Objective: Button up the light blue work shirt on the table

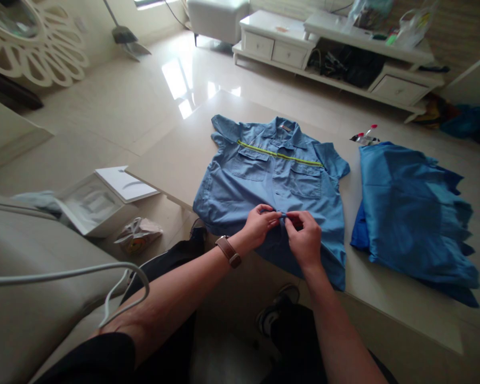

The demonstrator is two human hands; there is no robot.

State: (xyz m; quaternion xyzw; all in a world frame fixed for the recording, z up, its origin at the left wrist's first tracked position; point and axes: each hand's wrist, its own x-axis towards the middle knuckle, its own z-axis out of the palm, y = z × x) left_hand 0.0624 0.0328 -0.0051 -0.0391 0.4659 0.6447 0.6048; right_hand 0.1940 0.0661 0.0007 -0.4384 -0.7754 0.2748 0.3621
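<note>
A blue short-sleeved work shirt (244, 184) lies front up on the low table (176, 154), its collar pointing away from me. A yellow-green stripe crosses its chest above two flap pockets. My left hand (261, 224) pinches the front placket low on the shirt, thumb and fingers together. Close beside it, my right hand (305, 234) grips the same placket between thumb and forefinger. The bit of cloth between my fingertips is lifted a little; whether a button is there I cannot make out. The lower hem hangs over the table's near edge.
A pile of blue garments (416, 213) lies on the right of the table, with red-capped bottles (370, 133) behind it. An open white box (94, 205) and a plastic bag (138, 234) are on the left. A grey cable (84, 273) loops over my left forearm.
</note>
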